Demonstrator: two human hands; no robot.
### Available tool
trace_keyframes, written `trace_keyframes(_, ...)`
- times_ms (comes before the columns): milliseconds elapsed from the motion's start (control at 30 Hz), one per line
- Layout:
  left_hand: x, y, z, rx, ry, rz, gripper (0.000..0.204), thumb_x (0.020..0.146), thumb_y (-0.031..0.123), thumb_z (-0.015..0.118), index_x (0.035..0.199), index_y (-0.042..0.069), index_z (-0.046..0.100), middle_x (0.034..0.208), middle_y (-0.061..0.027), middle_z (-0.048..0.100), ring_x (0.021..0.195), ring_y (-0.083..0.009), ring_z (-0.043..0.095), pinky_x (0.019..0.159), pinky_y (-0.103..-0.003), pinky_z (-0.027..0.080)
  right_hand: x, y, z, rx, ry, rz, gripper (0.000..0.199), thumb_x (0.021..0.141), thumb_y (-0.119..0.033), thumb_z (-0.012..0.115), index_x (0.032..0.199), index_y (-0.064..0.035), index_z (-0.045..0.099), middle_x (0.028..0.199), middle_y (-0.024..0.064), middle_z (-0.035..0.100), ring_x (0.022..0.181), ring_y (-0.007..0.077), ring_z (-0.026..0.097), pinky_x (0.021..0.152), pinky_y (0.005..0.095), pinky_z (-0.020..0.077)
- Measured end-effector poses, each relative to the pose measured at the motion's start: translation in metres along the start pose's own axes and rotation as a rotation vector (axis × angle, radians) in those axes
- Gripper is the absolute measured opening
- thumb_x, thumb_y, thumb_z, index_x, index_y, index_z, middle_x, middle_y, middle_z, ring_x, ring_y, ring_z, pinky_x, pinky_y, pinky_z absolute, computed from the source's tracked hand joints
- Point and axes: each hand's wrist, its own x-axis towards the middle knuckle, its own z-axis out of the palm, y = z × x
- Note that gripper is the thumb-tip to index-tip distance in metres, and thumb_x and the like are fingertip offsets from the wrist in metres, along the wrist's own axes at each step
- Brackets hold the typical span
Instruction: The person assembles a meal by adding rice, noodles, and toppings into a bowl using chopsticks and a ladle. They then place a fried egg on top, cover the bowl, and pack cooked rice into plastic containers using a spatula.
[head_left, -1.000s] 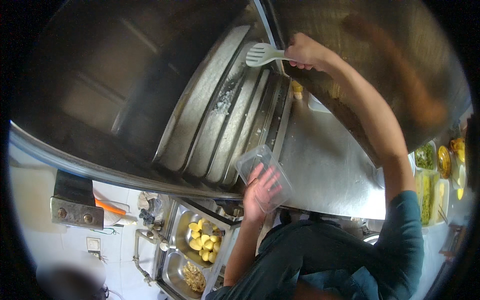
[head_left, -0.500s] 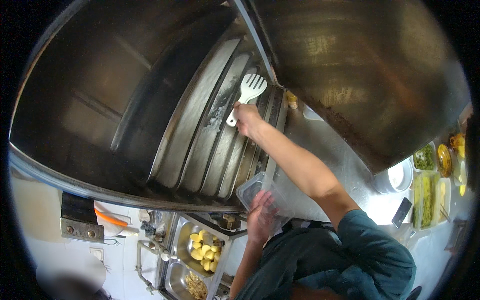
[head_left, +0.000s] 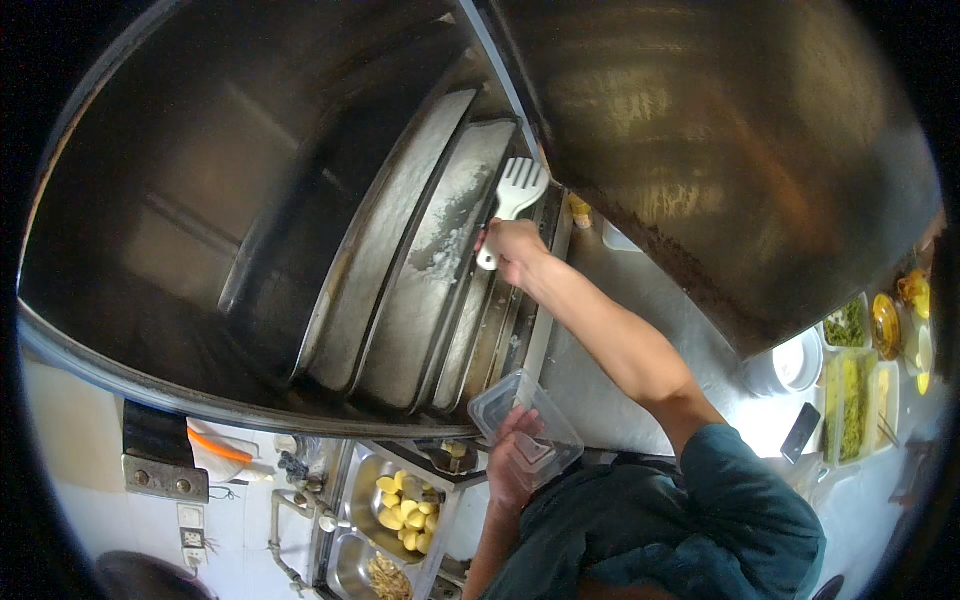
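Observation:
My right hand (head_left: 515,250) is stretched out and grips the handle of a white slotted spatula (head_left: 510,198), whose head lies over a long steel tray (head_left: 440,270) holding white rice. My left hand (head_left: 512,470) holds a clear rectangular plastic container (head_left: 520,425) close to my body, just below the near edge of the trays. Both sleeves are dark teal.
Several long steel trays (head_left: 370,260) stand side by side inside a big steel cabinet. Lower left are steel pans with yellow pieces (head_left: 400,503) and other food. At right sit a white bowl (head_left: 790,362), a dark phone (head_left: 800,432) and containers of green and yellow food (head_left: 850,395).
My right hand has come down from the top right with the spatula onto the rice tray. The view has tilted, and my left hand with the container sits lower in the picture.

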Motion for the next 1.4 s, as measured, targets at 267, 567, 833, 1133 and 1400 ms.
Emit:
trace_keyframes(267, 0.024, 0.010, 0.001, -0.042, -0.028, -0.104, 0.061, 0.096, 0.035, 0.052, 0.150, 0.008, 0.038, 0.144, -0.0107, 0.050, 0.129, -0.0267, 0.050, 0.103, -0.050, 0.046, -0.027, -0.024, -0.044, -0.180, -0.007, -0.043, 0.006, 0.101, -0.005, 0.050, 0.101, 0.0007, 0.053, 0.087, 0.0094, 0.059, 0.070, 0.0236, 0.060, 0.063, 0.0416, 0.0567)
trace_keyframes(567, 0.047, 0.027, 0.039, 0.088, 0.008, -0.057, 0.063, 0.102, 0.020, 0.046, 0.157, 0.013, 0.016, 0.142, -0.0226, 0.051, 0.121, -0.0342, 0.059, 0.090, -0.049, 0.054, -0.070, -0.072, -0.074, -0.512, 0.055, -0.058, 0.026, 0.100, -0.013, 0.055, 0.120, 0.0035, 0.053, 0.104, 0.0122, 0.059, 0.089, 0.0233, 0.064, 0.070, 0.0411, 0.0614)
trace_keyframes(833, 0.036, 0.049, 0.048, 0.148, -0.041, -0.053, 0.056, 0.108, 0.021, 0.041, 0.157, 0.013, 0.014, 0.135, -0.0205, 0.055, 0.113, -0.0329, 0.064, 0.077, -0.042, 0.061, -0.044, -0.179, -0.045, -1.883, 0.051, -0.663, 0.028, 0.084, -0.008, 0.052, 0.105, 0.0037, 0.068, 0.100, 0.0302, 0.068, 0.096, 0.0485, 0.065, 0.082, 0.0545, 0.0524)
trace_keyframes(1133, 0.025, 0.060, 0.033, 0.079, -0.037, -0.087, 0.060, 0.105, 0.031, 0.051, 0.155, 0.013, 0.024, 0.139, -0.0191, 0.050, 0.118, -0.0348, 0.060, 0.081, -0.047, 0.058, 0.027, -0.167, 0.012, -2.069, -0.104, -0.823, 0.030, 0.095, -0.024, 0.054, 0.100, 0.0016, 0.070, 0.101, 0.0256, 0.070, 0.098, 0.0447, 0.067, 0.086, 0.0490, 0.0547)
trace_keyframes(1400, 0.028, 0.062, 0.024, 0.154, -0.101, -0.117, 0.062, 0.107, 0.029, 0.044, 0.158, 0.008, 0.015, 0.141, -0.0228, 0.048, 0.122, -0.0347, 0.058, 0.087, -0.046, 0.055, 0.028, -0.155, 0.003, -1.939, -0.344, -0.681, 0.028, 0.097, -0.021, 0.058, 0.094, 0.0044, 0.068, 0.095, 0.0286, 0.067, 0.090, 0.0441, 0.065, 0.080, 0.0469, 0.0504)
